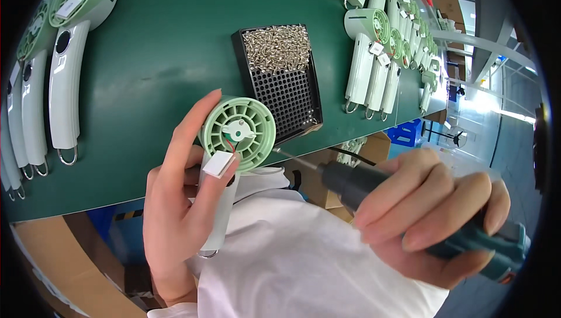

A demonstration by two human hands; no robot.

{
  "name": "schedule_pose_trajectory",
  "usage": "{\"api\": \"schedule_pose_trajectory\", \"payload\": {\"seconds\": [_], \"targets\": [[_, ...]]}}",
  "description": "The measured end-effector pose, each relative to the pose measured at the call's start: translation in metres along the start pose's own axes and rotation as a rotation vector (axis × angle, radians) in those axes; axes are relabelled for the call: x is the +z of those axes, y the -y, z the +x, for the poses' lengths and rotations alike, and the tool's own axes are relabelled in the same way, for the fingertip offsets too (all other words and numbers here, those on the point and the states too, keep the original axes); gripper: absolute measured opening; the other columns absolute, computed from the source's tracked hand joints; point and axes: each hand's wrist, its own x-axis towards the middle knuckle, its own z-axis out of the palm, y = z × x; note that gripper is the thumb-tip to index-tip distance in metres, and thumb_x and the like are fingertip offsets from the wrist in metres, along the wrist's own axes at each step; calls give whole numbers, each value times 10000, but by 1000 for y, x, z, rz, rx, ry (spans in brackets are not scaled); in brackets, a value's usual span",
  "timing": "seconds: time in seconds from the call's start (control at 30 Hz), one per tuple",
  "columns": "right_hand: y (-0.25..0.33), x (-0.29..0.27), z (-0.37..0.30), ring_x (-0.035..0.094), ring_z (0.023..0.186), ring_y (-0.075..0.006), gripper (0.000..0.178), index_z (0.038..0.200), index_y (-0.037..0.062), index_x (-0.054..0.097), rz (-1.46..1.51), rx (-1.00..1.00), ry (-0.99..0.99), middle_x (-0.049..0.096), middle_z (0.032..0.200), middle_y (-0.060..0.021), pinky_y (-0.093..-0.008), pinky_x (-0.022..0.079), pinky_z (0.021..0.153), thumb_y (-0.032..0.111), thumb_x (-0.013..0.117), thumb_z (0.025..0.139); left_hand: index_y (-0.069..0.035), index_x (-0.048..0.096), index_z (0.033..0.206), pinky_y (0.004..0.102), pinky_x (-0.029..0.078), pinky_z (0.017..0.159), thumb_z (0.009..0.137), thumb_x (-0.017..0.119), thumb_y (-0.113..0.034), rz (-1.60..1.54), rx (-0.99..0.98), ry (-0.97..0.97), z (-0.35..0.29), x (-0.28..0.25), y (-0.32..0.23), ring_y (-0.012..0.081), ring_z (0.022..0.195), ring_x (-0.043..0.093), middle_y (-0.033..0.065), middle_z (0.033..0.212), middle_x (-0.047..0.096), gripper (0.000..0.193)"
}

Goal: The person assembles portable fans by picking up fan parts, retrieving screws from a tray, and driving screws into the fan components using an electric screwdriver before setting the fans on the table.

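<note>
My left hand [181, 201] is wrapped round a hair dryer [266, 120], with its round pale-green spoked head turned up and its white handle hanging down to a metal ring. Inside the head sits a white hub with a red wire. A small white rectangular piece [218, 164] lies by my thumb. In my right hand [432, 207] is a dark electric screwdriver [350, 181], its thin bit pointing left. The bit's tip is close to the lower right rim of the head; whether it touches, I cannot tell.
A black tray [280, 99] of holes, heaped with small screws [277, 48] at its far end, lies on the green table [158, 55]. More hair dryers stand in rows at left [65, 84] and right [357, 73]. Cardboard boxes [70, 259] are below the table edge.
</note>
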Motion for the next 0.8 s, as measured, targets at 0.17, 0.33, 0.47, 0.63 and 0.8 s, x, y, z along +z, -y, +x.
{"api": "schedule_pose_trajectory", "payload": {"seconds": [0.17, 0.33, 0.47, 0.63, 0.8], "targets": [[7, 7, 5, 502, 364, -179, 359, 1055, 4, 371, 22, 1, 98, 523, 716, -90, -309, 497, 365, 318, 503, 941, -25, 386, 1454, 154, 362, 674, 872, 519, 45, -31, 2, 45, 1, 1, 1, 41, 755, 495, 32, 862, 647, 601], [-3, 14, 1, 514, 367, -191, 379, 1063, -2, 358, -16, -4, 160, 530, 725, -104, -315, 504, 367, 328, 501, 942, -20, 407, 1442, 152, 374, 676, 871, 539, 48, 31, 54, 34, 1, -4, 11, 39, 757, 492, 30, 832, 644, 590], [-7, 17, 0, 506, 363, -192, 387, 1069, -7, 358, -45, -15, 162, 530, 724, -109, -309, 498, 347, 330, 500, 944, -29, 412, 1442, 151, 369, 647, 872, 545, 43, 33, 64, 48, 2, -3, 7, 35, 735, 473, 23, 810, 636, 589], [-10, 19, 1, 487, 354, -189, 384, 1105, -12, 367, -23, -39, 145, 529, 720, -108, -288, 501, 332, 312, 501, 949, -46, 406, 1450, 152, 344, 592, 870, 547, 45, -7, 39, 50, 3, -2, 2, 30, 688, 432, 15, 779, 620, 603], [-8, 16, 4, 472, 356, -178, 372, 1097, -8, 401, -2, -55, 86, 521, 718, -101, -294, 460, 314, 328, 476, 955, -30, 428, 1405, 173, 370, 587, 914, 563, -22, 109, 92, -12, 5, -5, 3, 45, 660, 452, 42, 764, 615, 509]]}}
